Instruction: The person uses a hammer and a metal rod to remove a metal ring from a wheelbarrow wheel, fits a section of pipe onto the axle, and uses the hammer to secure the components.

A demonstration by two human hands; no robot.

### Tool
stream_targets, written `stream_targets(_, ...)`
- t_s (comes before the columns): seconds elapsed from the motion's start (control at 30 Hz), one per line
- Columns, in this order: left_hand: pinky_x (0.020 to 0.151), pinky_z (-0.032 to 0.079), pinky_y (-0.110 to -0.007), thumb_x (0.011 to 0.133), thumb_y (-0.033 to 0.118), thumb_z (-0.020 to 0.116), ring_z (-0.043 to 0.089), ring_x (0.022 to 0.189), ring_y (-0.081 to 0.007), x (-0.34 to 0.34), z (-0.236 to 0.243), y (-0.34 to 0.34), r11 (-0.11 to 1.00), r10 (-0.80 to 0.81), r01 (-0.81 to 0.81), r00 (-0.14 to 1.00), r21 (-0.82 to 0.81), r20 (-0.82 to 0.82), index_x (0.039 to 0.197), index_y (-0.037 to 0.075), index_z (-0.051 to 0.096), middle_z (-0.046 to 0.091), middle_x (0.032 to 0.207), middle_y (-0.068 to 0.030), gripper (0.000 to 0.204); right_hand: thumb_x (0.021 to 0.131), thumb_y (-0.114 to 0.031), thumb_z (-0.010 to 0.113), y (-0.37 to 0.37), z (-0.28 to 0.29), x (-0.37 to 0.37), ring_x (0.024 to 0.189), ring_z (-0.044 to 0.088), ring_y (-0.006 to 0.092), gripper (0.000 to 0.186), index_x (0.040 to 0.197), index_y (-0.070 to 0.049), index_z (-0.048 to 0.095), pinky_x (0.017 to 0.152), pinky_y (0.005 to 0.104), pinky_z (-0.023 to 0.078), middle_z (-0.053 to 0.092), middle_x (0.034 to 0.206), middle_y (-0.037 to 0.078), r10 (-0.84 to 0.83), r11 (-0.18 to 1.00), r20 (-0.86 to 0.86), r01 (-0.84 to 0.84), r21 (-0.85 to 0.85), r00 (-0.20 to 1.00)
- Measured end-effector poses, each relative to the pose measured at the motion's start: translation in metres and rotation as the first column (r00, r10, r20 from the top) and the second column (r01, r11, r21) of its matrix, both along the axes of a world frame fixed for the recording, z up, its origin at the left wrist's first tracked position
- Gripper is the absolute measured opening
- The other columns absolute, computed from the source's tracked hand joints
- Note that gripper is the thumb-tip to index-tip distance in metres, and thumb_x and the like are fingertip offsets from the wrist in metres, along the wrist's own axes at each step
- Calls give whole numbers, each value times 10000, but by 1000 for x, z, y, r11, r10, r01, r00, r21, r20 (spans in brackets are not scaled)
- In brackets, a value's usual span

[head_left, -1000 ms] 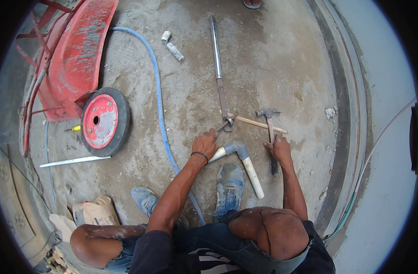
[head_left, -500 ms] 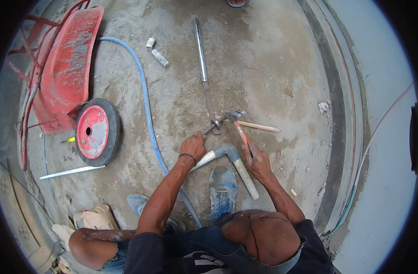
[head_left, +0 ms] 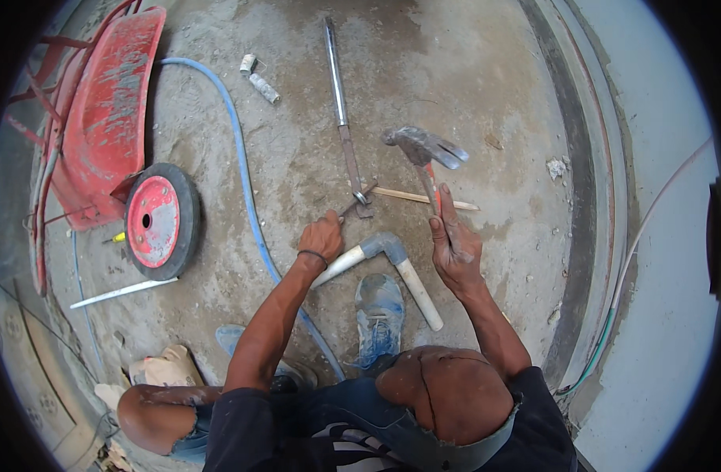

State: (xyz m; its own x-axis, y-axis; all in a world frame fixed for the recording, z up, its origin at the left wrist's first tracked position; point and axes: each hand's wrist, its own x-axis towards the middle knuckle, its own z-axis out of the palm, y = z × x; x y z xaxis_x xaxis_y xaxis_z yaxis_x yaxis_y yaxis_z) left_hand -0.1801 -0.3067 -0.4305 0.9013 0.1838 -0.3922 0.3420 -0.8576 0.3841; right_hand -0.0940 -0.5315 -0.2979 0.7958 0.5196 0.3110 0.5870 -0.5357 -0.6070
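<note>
My left hand [head_left: 323,237] is closed around a thin dark metal rod [head_left: 349,208], whose far end rests by a small shiny ring [head_left: 361,198]. The ring sits at the near end of a rusty flat bar [head_left: 349,156], which continues into a chrome tube [head_left: 336,79] lying on the ground. Raised to the right, my right hand [head_left: 458,256] grips a claw hammer [head_left: 425,148] by its orange-red handle. The hammer head is apart from the rod. Whether the rod passes through the ring, I cannot tell.
Close to my shoe lies a white pipe with a grey elbow [head_left: 386,245]. A wooden stick [head_left: 427,198] is beyond it. At left are a blue hose [head_left: 246,165], a red wheelbarrow [head_left: 112,102] with its wheel [head_left: 189,224], and a white strip [head_left: 124,293]. A wall [head_left: 659,259] rises at right.
The hammer has lifted off the rod and ring, up and to the right, with my right hand. My left hand keeps its grip on the rod. The whole view has shifted slightly.
</note>
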Motion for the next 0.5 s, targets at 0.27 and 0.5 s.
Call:
stream_targets(0.27, 662, 515, -501, 851, 108, 459, 655, 728, -421, 13, 5, 0, 998, -58, 56, 995, 32, 76, 911, -27, 498, 643, 773, -269, 153, 986, -224, 458, -10, -81, -22, 698, 626, 450, 547, 1496, -234, 261, 587, 506, 496, 634, 767, 248, 39, 919, -363, -176, -353, 931)
stream_targets(0.5, 713, 500, -519, 866, 139, 464, 640, 767, -451, 13, 15, -4, 998, 28, -27, 1000, -52, 12, 953, -65, 521, 644, 801, -294, 229, 994, -332, 481, -18, -37, 8, 624, 624, 262, 483, 1445, -183, 395, 647, 375, 507, 623, 736, 176, -241, 967, -439, 254, -29, 866)
